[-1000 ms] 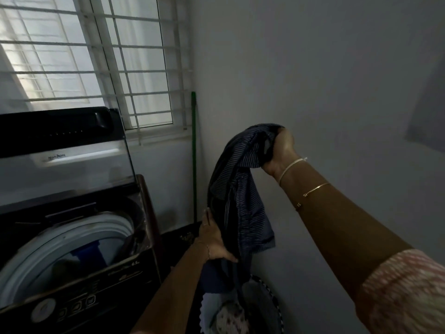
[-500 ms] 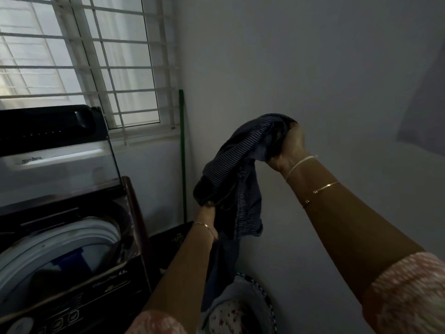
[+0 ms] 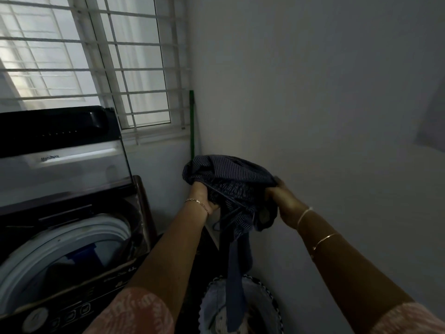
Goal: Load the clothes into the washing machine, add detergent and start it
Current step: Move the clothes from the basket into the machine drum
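Head camera view places the task at its loading stage. The washing machine [image 3: 72, 273] is seen at the left with its lid [image 3: 60, 169] raised and the drum open. Something dark and something blue are glimpsed inside, probably clothes already loaded, though the dim light leaves that uncertain.

A dark striped garment [image 3: 231, 179] is held bunched in the air to the right of the machine, above the laundry basket [image 3: 272, 300]. One long end of it hangs down into the basket, where lighter cloth lies. Loading is therefore judged part done at most: this garment has yet to be carried over the drum and dropped in, and more cloth is left in the basket. No detergent is in view, and the control panel [image 3: 60, 317] at the machine's front edge is touched by neither hand, so adding detergent and starting are taken to lie ahead.

The left hand [image 3: 203, 197] is closed on the garment's left side from below, its fingers curled into the folds and mostly hidden by them. The right hand [image 3: 285, 202] grips the right side of the bundle, fingers wrapped around the cloth. Nothing else is touched by either hand.
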The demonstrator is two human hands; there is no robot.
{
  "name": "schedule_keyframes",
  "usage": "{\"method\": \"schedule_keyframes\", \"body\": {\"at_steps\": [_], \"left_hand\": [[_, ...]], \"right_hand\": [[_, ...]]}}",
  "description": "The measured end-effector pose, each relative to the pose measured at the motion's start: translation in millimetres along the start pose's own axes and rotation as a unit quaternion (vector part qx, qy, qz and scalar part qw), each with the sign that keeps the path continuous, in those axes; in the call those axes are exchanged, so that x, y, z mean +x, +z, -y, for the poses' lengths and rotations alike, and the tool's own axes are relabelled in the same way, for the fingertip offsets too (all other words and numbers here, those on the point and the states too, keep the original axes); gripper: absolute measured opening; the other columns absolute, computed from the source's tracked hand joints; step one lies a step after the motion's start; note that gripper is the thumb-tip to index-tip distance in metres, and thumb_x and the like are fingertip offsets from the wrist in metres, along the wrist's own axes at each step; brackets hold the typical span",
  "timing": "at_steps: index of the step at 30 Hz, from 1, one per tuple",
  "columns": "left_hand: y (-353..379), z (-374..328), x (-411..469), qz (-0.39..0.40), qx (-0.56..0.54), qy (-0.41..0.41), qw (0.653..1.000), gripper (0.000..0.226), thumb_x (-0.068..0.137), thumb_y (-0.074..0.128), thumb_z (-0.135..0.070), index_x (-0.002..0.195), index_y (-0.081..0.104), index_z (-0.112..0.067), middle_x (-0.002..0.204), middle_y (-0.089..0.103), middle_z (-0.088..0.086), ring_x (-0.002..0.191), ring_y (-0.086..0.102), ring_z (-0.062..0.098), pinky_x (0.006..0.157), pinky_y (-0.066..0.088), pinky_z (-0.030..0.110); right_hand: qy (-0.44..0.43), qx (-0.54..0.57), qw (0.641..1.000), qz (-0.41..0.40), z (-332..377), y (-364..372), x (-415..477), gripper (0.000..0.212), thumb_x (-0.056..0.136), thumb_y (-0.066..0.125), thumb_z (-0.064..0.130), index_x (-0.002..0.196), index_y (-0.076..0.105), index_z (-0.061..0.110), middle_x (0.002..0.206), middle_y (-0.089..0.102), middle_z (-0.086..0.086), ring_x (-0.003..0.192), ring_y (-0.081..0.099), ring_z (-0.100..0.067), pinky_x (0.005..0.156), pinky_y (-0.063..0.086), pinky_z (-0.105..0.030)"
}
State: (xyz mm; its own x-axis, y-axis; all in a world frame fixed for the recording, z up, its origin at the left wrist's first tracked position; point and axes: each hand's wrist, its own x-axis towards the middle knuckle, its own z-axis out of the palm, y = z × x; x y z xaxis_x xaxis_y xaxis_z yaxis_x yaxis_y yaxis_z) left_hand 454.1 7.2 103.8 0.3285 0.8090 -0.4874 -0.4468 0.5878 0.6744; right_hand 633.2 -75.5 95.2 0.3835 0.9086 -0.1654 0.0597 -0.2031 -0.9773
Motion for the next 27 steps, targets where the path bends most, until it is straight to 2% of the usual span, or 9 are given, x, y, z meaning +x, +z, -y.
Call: {"method": "schedule_keyframes", "body": {"at_steps": [2, 4, 6, 8, 11, 14, 18, 23, 27], "left_hand": [[5.7, -2.4, -6.7, -0.001, 0.003, 0.005, 1.000, 0.036, 0.099, 0.046, -0.034, 0.115, 0.059, -0.005, 0.129, 0.056, 0.015, 0.110, 0.058, 0.030, 0.091, 0.050, 0.042], [11.8, -3.7, -11.7, 0.005, 0.014, 0.016, 1.000, 0.039, 0.100, 0.045, -0.031, 0.125, 0.055, -0.003, 0.131, 0.056, 0.016, 0.106, 0.059, 0.031, 0.089, 0.050, 0.043], [18.8, -3.2, -20.1, 0.023, 0.054, 0.035, 0.998, 0.039, 0.100, 0.045, -0.030, 0.127, 0.054, -0.003, 0.128, 0.057, 0.015, 0.094, 0.059, 0.028, 0.083, 0.050, 0.041], [26.6, -3.4, -27.3, 0.051, 0.097, 0.043, 0.993, 0.037, 0.100, 0.046, -0.028, 0.128, 0.054, -0.005, 0.122, 0.060, 0.013, 0.097, 0.058, 0.026, 0.080, 0.049, 0.039], [33.8, -9.3, -40.9, 0.124, 0.158, 0.039, 0.979, 0.023, 0.095, 0.052, -0.012, 0.115, 0.059, -0.006, 0.102, 0.063, 0.010, 0.087, 0.059, 0.021, 0.077, 0.052, 0.034], [29.6, -20.4, -46.8, 0.203, 0.238, 0.049, 0.949, 0.014, 0.087, 0.056, -0.004, 0.097, 0.063, -0.011, 0.099, 0.066, 0.005, 0.090, 0.062, 0.017, 0.086, 0.053, 0.032], [9.1, -18.3, -39.6, 0.153, 0.212, 0.054, 0.964, 0.019, 0.088, 0.055, -0.010, 0.105, 0.059, -0.016, 0.107, 0.065, 0.002, 0.097, 0.062, 0.015, 0.083, 0.048, 0.032], [-18.5, 18.0, -40.5, 0.027, 0.150, -0.053, 0.987, 0.038, 0.095, 0.047, -0.037, 0.127, 0.054, -0.018, 0.115, 0.059, 0.008, 0.099, 0.054, 0.026, 0.093, 0.043, 0.042], [-36.1, 41.4, -33.2, 0.026, 0.064, -0.148, 0.987, 0.071, 0.094, 0.029, -0.061, 0.148, 0.032, -0.015, 0.150, 0.036, 0.014, 0.137, 0.032, 0.035, 0.113, 0.014, 0.058]], "right_hand": [[-0.039, -0.068, 0.996, 0.047, -2.9, 10.1, -4.3, 0.103, 0.072, 0.063, 0.019, 0.153, 0.001, 0.023, 0.160, -0.006, -0.001, 0.145, 0.012, -0.025, 0.114, 0.030, -0.046], [-0.090, -0.137, 0.984, 0.076, -1.1, 21.4, -5.7, 0.114, 0.076, 0.072, 0.027, 0.150, -0.015, 0.030, 0.156, -0.027, 0.001, 0.147, -0.012, -0.021, 0.120, 0.012, -0.049], [-0.141, -0.201, 0.966, 0.080, 1.4, 36.0, -5.9, 0.136, 0.056, 0.085, 0.047, 0.149, -0.013, 0.035, 0.160, -0.014, 0.001, 0.148, -0.005, -0.021, 0.120, 0.014, -0.049], [-0.189, -0.213, 0.956, 0.074, -2.3, 48.0, -2.1, 0.141, 0.040, 0.092, 0.049, 0.148, 0.003, 0.033, 0.153, 0.021, 0.001, 0.142, 0.026, -0.022, 0.115, 0.030, -0.042], [-0.179, -0.088, 0.980, 0.007, -2.2, 49.2, -5.3, 0.099, 0.063, 0.088, 0.019, 0.142, 0.027, 0.015, 0.127, 0.047, 0.005, 0.119, 0.049, -0.014, 0.101, 0.040, -0.025], [-0.161, 0.037, 0.984, -0.066, -2.7, 44.3, 0.6, 0.062, 0.073, 0.079, 0.026, 0.128, 0.053, 0.019, 0.121, 0.063, 0.001, 0.108, 0.061, -0.018, 0.100, 0.049, -0.042], [-0.118, 0.123, 0.983, -0.072, 3.7, 46.8, 2.4, 0.038, 0.085, 0.068, 0.017, 0.122, 0.060, 0.015, 0.115, 0.067, -0.010, 0.102, 0.065, -0.029, 0.094, 0.051, -0.052], [-0.126, 0.175, 0.975, -0.063, 7.7, 49.9, 0.6, 0.031, 0.090, 0.059, 0.004, 0.120, 0.056, 0.011, 0.113, 0.064, -0.012, 0.103, 0.062, -0.030, 0.091, 0.052, -0.044], [-0.124, 0.199, 0.971, -0.048, 9.9, 51.1, -1.0, 0.030, 0.091, 0.056, 0.001, 0.120, 0.058, 0.007, 0.118, 0.063, -0.018, 0.105, 0.062, -0.033, 0.091, 0.053, -0.045]]}}
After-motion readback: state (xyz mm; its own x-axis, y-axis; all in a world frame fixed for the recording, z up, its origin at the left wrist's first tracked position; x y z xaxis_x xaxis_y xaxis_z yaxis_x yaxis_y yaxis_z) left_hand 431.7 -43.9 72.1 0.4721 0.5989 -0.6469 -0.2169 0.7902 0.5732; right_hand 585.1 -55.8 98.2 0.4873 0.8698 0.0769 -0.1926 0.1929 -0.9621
